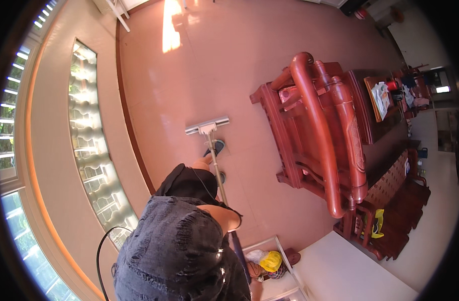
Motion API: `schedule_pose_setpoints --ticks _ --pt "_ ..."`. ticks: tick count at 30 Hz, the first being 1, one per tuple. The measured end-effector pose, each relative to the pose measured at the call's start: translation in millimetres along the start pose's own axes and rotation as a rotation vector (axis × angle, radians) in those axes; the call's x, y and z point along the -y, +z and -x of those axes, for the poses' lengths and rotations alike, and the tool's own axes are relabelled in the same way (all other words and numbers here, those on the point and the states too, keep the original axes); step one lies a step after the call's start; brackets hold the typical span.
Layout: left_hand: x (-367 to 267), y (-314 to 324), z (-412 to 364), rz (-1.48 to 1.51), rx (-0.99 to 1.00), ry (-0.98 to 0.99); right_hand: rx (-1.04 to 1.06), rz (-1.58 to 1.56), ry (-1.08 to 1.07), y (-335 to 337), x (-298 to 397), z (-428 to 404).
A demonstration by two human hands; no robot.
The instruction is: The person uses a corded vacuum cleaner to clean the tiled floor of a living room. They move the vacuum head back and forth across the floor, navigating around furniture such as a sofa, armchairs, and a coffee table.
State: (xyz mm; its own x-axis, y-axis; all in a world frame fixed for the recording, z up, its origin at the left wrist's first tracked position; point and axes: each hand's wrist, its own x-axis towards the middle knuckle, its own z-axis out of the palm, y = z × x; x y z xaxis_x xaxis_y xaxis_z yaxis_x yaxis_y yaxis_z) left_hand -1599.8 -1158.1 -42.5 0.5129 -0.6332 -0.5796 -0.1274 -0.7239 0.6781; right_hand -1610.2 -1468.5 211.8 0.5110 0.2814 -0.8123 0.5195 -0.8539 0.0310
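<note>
Neither of my hands shows clearly. A bare bent arm (222,217) comes out from the dark, frayed top (173,244) and crosses over a long mop pole (216,165). Where the pole is held is hidden by the arm and body. The pole is light toward the floor and dark blue at its upper section. At its far end a wide, flat mop head (207,126) with a metal bar and a white joint lies on the floor. Just behind it stands a foot in a dark slipper (215,147). Black shorts (188,184) cover the upper legs.
Pinkish floor tiles (229,82) run between the wall (56,67) and a heavy carved wooden armchair (316,124). Behind the chair are a dark table and a wooden bench (399,203). A shelf holding a yellow bag (271,261) adjoins a white surface (350,271).
</note>
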Motion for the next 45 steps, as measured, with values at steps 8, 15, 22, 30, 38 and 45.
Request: schedule_pose_setpoints --ticks 8,15,22,30,38,45 --pt "81.8 2.4 -7.7 -0.029 -0.039 -0.264 -0.132 -0.364 -0.069 29.5 50.1 -46.6" --pt "261.5 -45.0 26.0 -0.093 -0.161 -0.638 -0.105 -0.466 -0.126 -46.5 210.2 -226.7" --pt "359.7 -160.4 137.8 -0.127 -0.363 -1.037 -0.033 -0.512 -0.285 -187.0 356.4 -334.7" --pt "291.6 -150.1 149.6 0.008 -0.742 -0.978 -0.167 -0.129 -0.602 -228.6 325.3 -289.6" --pt "181.8 -107.6 38.7 0.013 -0.851 -0.930 -0.063 -0.058 -0.446 -200.7 152.0 -207.5" --pt "19.1 -31.5 -172.5 -0.427 -0.419 -0.610 -0.038 -0.140 -0.390 -106.7 -85.4 -75.3"
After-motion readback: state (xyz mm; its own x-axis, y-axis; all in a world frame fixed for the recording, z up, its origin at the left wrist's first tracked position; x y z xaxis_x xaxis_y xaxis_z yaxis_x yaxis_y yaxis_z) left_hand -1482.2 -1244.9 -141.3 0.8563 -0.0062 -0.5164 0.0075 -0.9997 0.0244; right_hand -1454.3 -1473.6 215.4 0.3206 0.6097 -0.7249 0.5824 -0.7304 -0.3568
